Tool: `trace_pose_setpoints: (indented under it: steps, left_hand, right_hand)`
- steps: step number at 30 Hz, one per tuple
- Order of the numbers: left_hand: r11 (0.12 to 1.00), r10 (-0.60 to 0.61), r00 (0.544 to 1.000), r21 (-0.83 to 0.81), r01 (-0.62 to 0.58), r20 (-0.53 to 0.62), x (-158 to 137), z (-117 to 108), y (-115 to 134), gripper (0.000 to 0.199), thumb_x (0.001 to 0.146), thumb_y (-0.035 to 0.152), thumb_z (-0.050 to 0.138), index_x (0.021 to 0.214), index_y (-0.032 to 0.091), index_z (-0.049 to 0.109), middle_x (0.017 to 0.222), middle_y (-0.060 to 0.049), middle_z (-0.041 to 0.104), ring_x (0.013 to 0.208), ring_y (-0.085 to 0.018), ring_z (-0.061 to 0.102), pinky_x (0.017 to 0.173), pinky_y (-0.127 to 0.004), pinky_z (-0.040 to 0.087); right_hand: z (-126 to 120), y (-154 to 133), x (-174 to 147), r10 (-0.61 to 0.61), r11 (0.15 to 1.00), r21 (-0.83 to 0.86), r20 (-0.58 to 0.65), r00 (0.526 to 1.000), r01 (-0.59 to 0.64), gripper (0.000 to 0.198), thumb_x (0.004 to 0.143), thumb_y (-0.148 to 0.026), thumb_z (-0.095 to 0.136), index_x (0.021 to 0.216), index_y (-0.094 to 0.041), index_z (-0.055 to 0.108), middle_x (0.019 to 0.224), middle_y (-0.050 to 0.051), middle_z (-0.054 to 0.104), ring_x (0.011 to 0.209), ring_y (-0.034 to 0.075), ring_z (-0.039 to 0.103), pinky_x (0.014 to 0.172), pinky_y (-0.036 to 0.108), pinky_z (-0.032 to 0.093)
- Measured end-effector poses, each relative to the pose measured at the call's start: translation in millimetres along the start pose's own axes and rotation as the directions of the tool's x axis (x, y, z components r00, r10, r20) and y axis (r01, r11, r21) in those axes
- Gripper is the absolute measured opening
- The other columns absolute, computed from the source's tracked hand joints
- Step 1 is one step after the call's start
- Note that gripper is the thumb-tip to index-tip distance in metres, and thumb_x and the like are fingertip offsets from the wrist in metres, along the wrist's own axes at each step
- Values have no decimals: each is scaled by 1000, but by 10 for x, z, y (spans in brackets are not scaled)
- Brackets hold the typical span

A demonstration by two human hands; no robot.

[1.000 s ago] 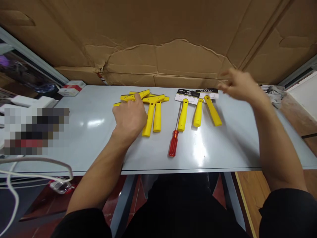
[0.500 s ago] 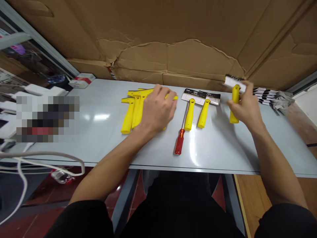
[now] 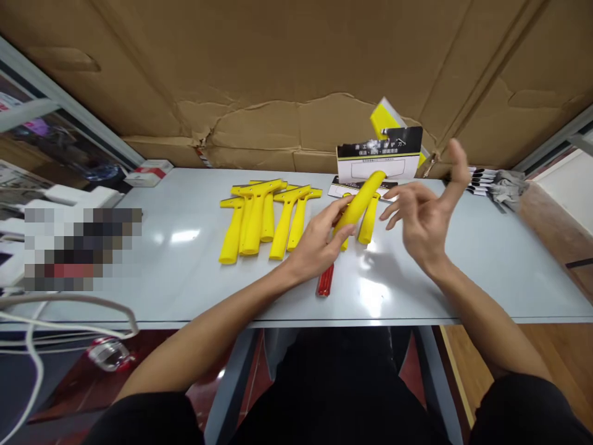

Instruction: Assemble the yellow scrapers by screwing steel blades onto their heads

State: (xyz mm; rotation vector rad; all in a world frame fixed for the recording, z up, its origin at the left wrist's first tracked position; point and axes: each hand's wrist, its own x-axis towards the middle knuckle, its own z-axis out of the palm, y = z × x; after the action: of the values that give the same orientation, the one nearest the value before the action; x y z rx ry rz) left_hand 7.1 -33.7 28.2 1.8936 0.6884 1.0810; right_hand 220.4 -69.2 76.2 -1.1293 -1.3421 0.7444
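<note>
My left hand (image 3: 319,244) is wrapped round the yellow handle (image 3: 360,201) of a scraper, raised above the table and tilted up to the right. The handle passes through a black-and-white printed card (image 3: 377,154), and the scraper's yellow head (image 3: 386,118) shows above it. Beside the card, my right hand (image 3: 427,225) is open and holds nothing, its fingers spread. Behind and below lie other carded scrapers (image 3: 368,225), partly covered. A red screwdriver handle (image 3: 325,281) lies under my left hand, its shaft hidden. Left of that hand lie several loose yellow scrapers (image 3: 252,225).
A stack of folded cards (image 3: 479,180) and a grey cloth (image 3: 507,188) are at the right back. A small red-and-white box (image 3: 149,173) stands at the left back. White chargers and cables (image 3: 69,201) occupy the left end. Cardboard (image 3: 259,133) lines the back.
My left hand has moved right from the loose scrapers and now grips a carded one. My right hand has let go of its carded yellow handle, moved left and opened.
</note>
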Motion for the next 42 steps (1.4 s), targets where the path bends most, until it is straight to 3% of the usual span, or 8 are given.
trace_pose_setpoints:
  steps: [3,9,13,17,23,29,36,42]
  left_hand:
    - [1000,-11,1000,23,11,-16,26,-67,-42,50,110,45,61,155,24,54,155,-15,67,131,-26,73,117,-45,57]
    - [988,57,998,144,-53,-27,36,-81,-45,40,108,43,63,143,23,62,147,-15,71,137,-29,68,122,-48,55]
    - [1000,-4,1000,-5,4,-25,41,-39,-38,36,107,47,68,134,23,63,137,-13,75,128,-27,72,116,-46,58]
    - [964,-80,991,-263,50,-103,63,-11,-43,53,93,44,88,132,22,60,138,-12,73,128,-24,72,115,-41,59]
    - [924,-151,986,-364,114,-75,106,-98,-33,78,78,43,103,137,26,55,114,-5,78,108,-22,76,96,-34,63]
    - [939,7,1000,-343,-12,-14,106,-98,-88,78,86,51,96,150,30,57,147,-9,71,140,-29,66,126,-48,53]
    - [949,-38,999,-313,41,16,40,36,-27,67,98,56,81,153,27,55,158,-13,65,148,-29,63,128,-48,53]
    - [949,-124,991,-300,102,-56,59,-1,106,46,92,58,88,114,22,71,111,-3,76,99,-17,74,83,-27,65]
  right_hand:
    - [-200,-50,157,-64,997,18,-193,979,69,91,95,-69,70,167,-45,19,137,5,66,100,14,70,69,26,58]
    - [-295,19,273,-8,998,57,-69,998,12,75,83,-76,79,137,-29,56,135,7,68,121,20,71,86,33,66]
    - [-191,102,213,22,995,99,-11,1000,-20,79,79,-71,86,139,-30,55,123,5,72,109,16,72,90,33,66]
    - [-114,139,135,100,985,130,114,988,-115,82,75,-62,94,142,-31,59,102,1,73,90,12,72,88,32,67]
    - [-135,145,99,63,976,179,297,953,-120,73,82,-50,92,148,-34,65,144,2,70,121,16,76,101,31,69]
    - [-183,113,171,179,952,156,411,894,-262,96,76,-58,94,160,-32,56,139,5,72,122,20,76,101,35,69]
    - [1,127,85,130,966,204,141,981,-158,56,88,-69,80,124,-26,82,135,4,73,127,18,71,111,34,65]
    - [-25,108,100,115,965,228,74,991,-129,50,79,-65,89,97,-19,82,113,6,76,101,13,72,96,31,66]
